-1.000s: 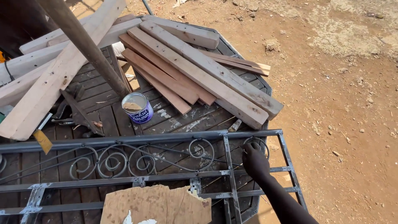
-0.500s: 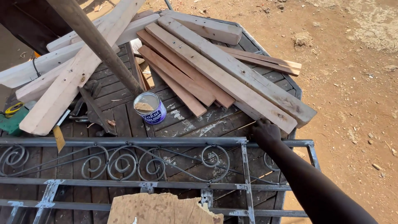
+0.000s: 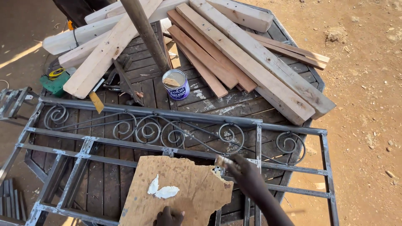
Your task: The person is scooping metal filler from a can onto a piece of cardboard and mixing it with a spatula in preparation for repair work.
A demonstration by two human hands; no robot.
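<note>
A rough, torn cardboard sheet [image 3: 180,190] with white paste is lying at the lower centre, on a grey metal grille [image 3: 167,138] with curled scrolls. Its bottom edge is being pressed by the left hand [image 3: 168,217]. A small putty knife [image 3: 222,161] is being gripped by the closed right hand [image 3: 245,173] at the sheet's upper right corner. A round tin [image 3: 176,84] is standing beside pale planks [image 3: 251,62].

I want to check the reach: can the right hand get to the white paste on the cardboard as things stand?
Probably yes. The right hand is at the edge of the cardboard, and the white paste lies uncovered on top, with nothing between them. The left hand rests at the near edge.
</note>
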